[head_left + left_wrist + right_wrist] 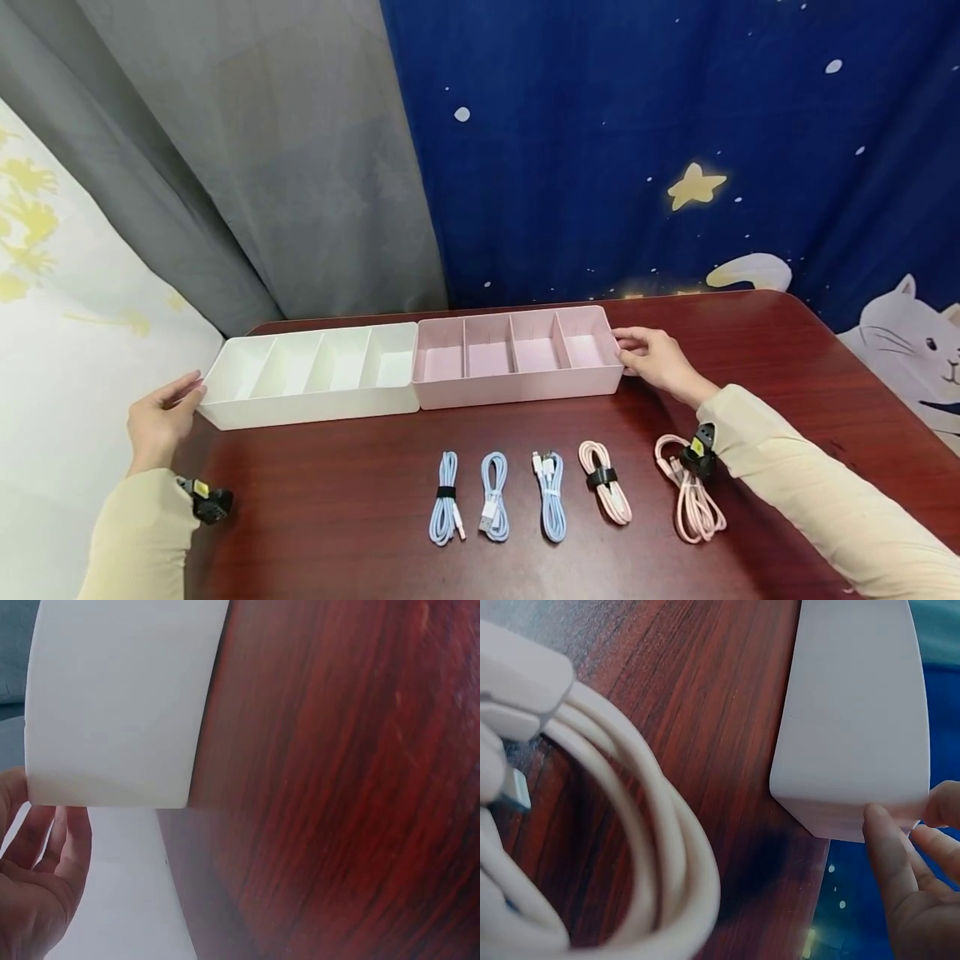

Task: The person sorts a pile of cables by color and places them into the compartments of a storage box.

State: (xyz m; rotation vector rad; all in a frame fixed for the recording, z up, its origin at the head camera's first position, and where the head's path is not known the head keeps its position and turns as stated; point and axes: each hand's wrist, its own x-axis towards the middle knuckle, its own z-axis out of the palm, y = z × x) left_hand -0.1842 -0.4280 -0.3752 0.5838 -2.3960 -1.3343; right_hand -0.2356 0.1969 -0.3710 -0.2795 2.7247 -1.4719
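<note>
A white divided storage box (315,407) and a pink one (517,388) stand end to end along the back of the table. At the white box's left end, my left hand (159,421) touches the short wall with its fingertips. My right hand (657,360) rests its fingers against the right end of the pink box. The right wrist view has the right hand (922,892) with fingertips right at the box's end wall. In the left wrist view the left hand (37,885) meets the white box (112,705) at its corner.
In front of the boxes lie several bundled cables in a row: blue ones (444,500), (495,500), (552,500), a pink one with a black strap (615,500) and another pink cable (697,512) below the right wrist. Curtains (600,167) hang behind the dark red table (337,500).
</note>
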